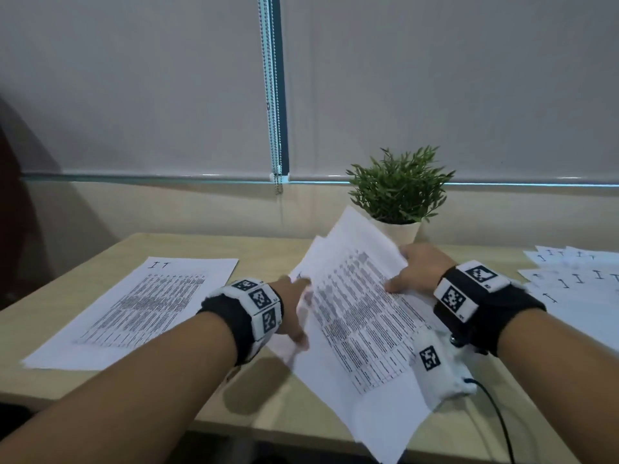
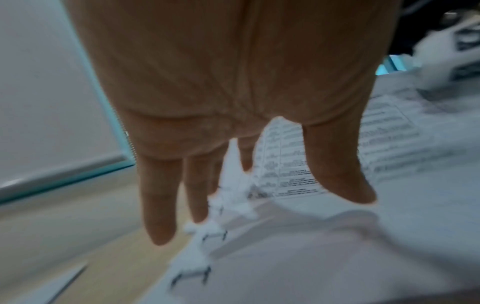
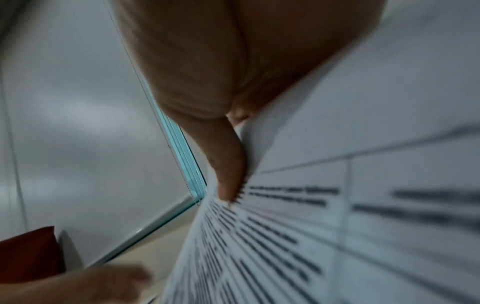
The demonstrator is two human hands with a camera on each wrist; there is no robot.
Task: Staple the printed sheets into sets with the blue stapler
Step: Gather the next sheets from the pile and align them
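Observation:
A bundle of printed sheets point(image 1: 358, 316) is held tilted above the middle of the wooden table point(image 1: 214, 246). My right hand point(image 1: 418, 269) pinches its right edge, thumb on the printed face and fingers behind. In the right wrist view one digit of my right hand point(image 3: 228, 164) presses against the sheets point(image 3: 337, 226). My left hand point(image 1: 291, 309) lies at the bundle's left edge. Its fingers point(image 2: 161, 205) are straight in the left wrist view, with the thumb over the printed sheets point(image 2: 389, 144). I see no blue stapler in any view.
A separate pile of printed sheets point(image 1: 134, 309) lies flat on the left of the table. More sheets point(image 1: 576, 279) are fanned out at the right edge. A potted plant point(image 1: 398, 189) stands behind the held bundle. A black cable point(image 1: 495, 413) hangs near the front edge.

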